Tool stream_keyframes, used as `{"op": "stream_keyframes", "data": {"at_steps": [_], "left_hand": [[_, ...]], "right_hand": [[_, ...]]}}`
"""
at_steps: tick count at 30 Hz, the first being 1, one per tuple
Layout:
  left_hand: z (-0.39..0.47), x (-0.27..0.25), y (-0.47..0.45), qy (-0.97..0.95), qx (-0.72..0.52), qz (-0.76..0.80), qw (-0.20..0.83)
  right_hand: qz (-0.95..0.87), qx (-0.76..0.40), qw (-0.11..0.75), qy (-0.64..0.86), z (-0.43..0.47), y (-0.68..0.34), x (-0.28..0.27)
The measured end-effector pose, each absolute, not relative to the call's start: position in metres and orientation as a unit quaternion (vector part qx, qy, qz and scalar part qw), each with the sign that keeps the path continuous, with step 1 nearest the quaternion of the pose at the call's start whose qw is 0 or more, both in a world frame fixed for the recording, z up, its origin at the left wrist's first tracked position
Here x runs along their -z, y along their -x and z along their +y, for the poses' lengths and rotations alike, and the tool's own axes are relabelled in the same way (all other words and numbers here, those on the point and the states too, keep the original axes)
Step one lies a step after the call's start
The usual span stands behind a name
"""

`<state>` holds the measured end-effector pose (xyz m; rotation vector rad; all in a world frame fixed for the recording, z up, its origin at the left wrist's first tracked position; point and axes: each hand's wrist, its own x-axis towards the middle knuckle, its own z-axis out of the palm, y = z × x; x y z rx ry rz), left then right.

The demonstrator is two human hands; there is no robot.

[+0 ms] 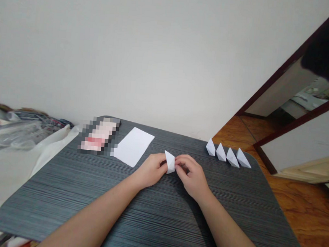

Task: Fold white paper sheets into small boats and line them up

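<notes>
Above the middle of the dark table, a small folded white paper piece (170,162) with a pointed top is held between my two hands. My left hand (152,170) grips it from the left, fingers closed behind the paper and partly hidden by it. My right hand (192,174) pinches its right edge between thumb and fingertips. Left of my hands lies a white paper sheet (134,147), flat on the table. Several similar folded paper pieces stand in a row at the right, among them one pointed paper piece (210,147) at the row's left end.
The dark wood-grain table (156,222) stands against a pale wall (159,54). A blurred-out flat rectangular object (98,135) lies at its back left. Plastic-covered stuff (30,138) is heaped beyond the left edge. To the right are a wooden floor (304,205) and a doorway.
</notes>
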<state>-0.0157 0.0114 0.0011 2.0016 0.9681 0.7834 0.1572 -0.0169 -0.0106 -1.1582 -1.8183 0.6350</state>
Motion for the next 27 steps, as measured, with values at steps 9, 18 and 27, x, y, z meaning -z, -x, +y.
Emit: {"op": "stream_keyframes", "data": {"at_steps": [9, 18, 27], "left_hand": [[0.0109, -0.0015, 0.0146, -0.776, -0.309, 0.374, 0.403], [0.0108, -0.0014, 0.0142, -0.774, -0.305, 0.372, 0.413], [0.0108, -0.0007, 0.0139, -0.775, -0.304, 0.365, 0.417]], "right_hand": [[-0.707, -0.282, 0.455, 0.462, -0.0169, -0.1545, 0.0111], [-0.7, -0.275, 0.457, 0.474, -0.0167, -0.1528, 0.0136], [-0.725, -0.269, 0.43, 0.467, -0.0162, -0.1578, 0.0104]]}}
